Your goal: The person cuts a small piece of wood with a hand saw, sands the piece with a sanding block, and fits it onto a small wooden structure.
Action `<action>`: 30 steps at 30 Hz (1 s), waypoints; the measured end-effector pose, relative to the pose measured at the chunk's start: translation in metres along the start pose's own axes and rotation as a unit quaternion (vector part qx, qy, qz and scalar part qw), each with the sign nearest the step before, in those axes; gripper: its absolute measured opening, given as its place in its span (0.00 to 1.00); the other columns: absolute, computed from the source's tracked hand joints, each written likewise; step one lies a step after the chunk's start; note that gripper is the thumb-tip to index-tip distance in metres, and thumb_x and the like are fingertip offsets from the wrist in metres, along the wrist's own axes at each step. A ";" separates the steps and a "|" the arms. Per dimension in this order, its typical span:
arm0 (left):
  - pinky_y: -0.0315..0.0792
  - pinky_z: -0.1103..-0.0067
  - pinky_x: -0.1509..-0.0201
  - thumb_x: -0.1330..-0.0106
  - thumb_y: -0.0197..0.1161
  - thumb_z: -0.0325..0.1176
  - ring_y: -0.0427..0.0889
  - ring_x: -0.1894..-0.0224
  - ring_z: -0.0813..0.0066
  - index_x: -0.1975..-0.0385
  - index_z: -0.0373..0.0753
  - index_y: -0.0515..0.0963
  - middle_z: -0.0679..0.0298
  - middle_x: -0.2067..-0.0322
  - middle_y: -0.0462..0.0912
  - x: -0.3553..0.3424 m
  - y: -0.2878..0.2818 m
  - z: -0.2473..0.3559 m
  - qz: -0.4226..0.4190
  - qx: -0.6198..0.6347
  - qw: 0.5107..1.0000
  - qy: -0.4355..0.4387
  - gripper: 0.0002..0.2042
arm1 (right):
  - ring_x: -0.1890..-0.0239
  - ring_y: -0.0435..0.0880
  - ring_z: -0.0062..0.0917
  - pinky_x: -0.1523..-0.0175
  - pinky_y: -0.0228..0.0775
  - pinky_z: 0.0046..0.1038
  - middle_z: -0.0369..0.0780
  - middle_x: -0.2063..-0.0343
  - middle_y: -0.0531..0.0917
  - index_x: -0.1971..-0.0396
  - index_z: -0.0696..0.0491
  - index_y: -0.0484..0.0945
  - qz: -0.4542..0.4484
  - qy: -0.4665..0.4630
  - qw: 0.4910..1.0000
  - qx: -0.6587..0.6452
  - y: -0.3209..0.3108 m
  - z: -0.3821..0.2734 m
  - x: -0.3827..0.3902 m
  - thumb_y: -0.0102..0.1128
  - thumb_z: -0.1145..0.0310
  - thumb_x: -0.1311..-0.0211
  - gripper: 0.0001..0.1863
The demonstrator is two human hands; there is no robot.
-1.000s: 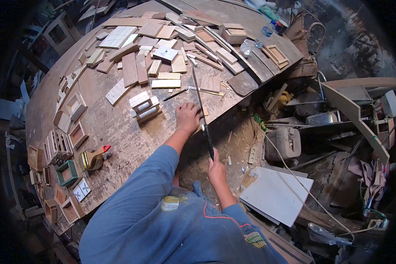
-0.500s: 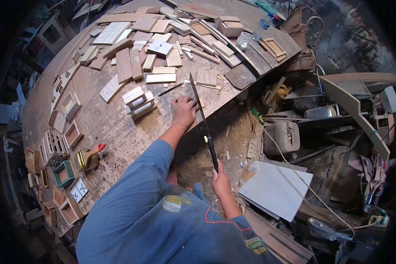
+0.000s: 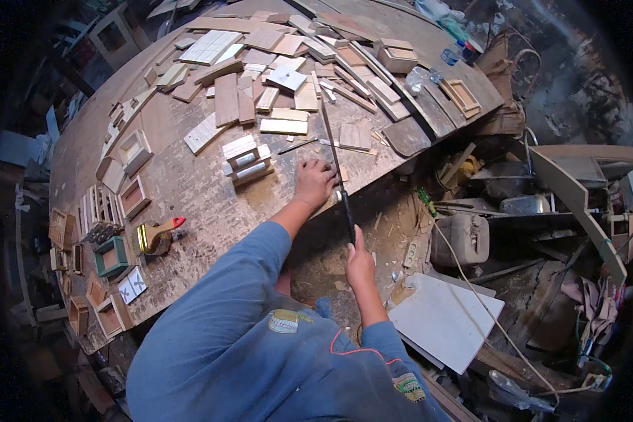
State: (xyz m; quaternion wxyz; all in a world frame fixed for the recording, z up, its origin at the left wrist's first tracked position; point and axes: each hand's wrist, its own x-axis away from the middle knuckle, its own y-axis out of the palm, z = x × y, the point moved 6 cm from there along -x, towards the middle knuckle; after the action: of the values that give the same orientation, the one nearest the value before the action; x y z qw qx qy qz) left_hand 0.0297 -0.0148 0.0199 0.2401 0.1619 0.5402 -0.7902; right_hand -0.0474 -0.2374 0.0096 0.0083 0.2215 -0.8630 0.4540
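My right hand point(image 3: 361, 266) is wrapped round the black handle of a handsaw point(image 3: 328, 136). Its long narrow blade reaches up across the table's edge, close beside my left hand point(image 3: 315, 181). With curled fingers, my left hand presses down on a small piece of wood point(image 3: 344, 173), mostly hidden under the hand; a pale end shows right of the blade. A dark pencil-like stick point(image 3: 297, 145) lies just beyond my left fingers. Left of that hand stands a small wooden block assembly with silvery cylinders point(image 3: 249, 160).
Many wood offcuts point(image 3: 283, 126) cover the far part of the worktable point(image 3: 211, 211). Small wooden boxes point(image 3: 135, 195) and a red-tipped paintbrush point(image 3: 163, 229) lie at left. Below the edge at right are a white board point(image 3: 446, 320), a jerrycan point(image 3: 461, 239) and a cable point(image 3: 464, 267).
My right hand has pushed the saw forward, bringing the handle closer to my left hand. My left hand keeps its place on the wood while the whole view has shifted slightly.
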 end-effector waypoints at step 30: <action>0.61 0.65 0.45 0.49 0.68 0.38 0.74 0.52 0.67 0.69 0.45 0.84 0.70 0.64 0.80 -0.002 0.001 0.001 -0.015 -0.004 1.000 -0.015 0.09 | 0.69 0.80 0.55 0.65 0.69 0.51 0.57 0.73 0.80 0.34 0.38 0.54 -0.002 0.011 1.000 -0.020 0.008 0.010 -0.007 0.48 0.65 0.33 0.29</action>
State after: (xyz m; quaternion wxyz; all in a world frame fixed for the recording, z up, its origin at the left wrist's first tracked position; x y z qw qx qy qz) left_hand 0.0318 -0.0153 0.0209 0.2369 0.1414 0.5418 -0.7939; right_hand -0.0422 -0.2392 -0.0039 0.0235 0.2183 -0.8714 0.4387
